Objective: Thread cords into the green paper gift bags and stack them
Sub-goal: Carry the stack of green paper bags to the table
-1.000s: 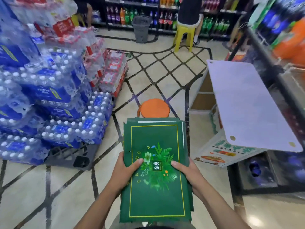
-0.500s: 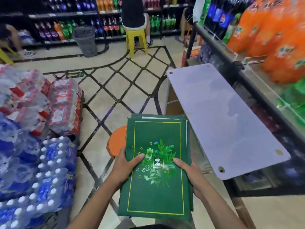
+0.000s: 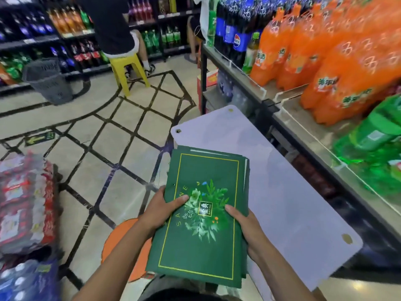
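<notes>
Shelf (image 3: pixel 303 135) with orange soda bottles (image 3: pixel 325 61): just right of pale worktop (image 3: pixel 293 203). Shrink-wrapped bottle packs (image 3: pixel 23 205): well left of worktop. Stack of green paper gift bags (image 3: pixel 201 224): held flat, overlapping worktop's left edge. Orange stool (image 3: pixel 121 246): left of worktop, partly under stack. Grey basket (image 3: pixel 48 83), yellow stool (image 3: pixel 128 70): far beyond worktop. Left hand (image 3: pixel 160 210), right hand (image 3: pixel 249 231): gripping stack's sides, thumbs on top, fingers hidden beneath.

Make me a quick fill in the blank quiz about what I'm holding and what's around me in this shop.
1. The left hand and right hand hold a stack of gift bags coloured ____.
2. The far stool with a person sitting on it is ____.
3. The grey basket stands on the ____.
Missing words: green; yellow; floor.
</notes>
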A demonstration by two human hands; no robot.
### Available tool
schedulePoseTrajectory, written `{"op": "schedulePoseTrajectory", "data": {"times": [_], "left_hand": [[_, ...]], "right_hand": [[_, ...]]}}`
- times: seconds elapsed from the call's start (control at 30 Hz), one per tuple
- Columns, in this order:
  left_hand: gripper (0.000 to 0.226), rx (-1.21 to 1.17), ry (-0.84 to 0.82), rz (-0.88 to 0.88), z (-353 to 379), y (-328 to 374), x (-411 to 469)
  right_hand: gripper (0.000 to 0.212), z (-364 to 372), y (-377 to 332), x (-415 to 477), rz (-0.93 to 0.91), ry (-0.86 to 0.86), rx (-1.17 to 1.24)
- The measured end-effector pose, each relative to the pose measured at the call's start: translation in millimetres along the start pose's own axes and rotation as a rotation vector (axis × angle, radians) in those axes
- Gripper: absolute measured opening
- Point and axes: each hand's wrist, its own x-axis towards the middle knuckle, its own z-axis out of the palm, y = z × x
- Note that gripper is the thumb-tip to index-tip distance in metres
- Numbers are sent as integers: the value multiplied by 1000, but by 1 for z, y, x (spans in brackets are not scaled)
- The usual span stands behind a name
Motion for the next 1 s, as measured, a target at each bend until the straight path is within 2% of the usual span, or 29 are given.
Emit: {"op": "schedulePoseTrajectory", "data": {"times": [0.1,0.23,0.37,0.53,0.63,0.8,1.0], "left_hand": [[52,29,-69,-18,8,28,50],[39,99,-191,-8,23,64,121],[55,130,-333,-43,30,87,203],[51,237,-481,-78,26,116,316],[62,302,-560,-102,16,135,380],[43,382,-631,-117,13,169,462],[39,428,-713,-141,28,186,518]], "right_hand": [[75,-5,-18,26,-23,46,64],[88,-11,-40,66,-40,148,106],[79,-10,-56,113,-22,260,196],[65,15,-81,183,-2,391,295],[63,39,-99,225,8,422,316],[84,67,-122,288,7,543,327],[73,73,-139,332,-8,621,403]]}}
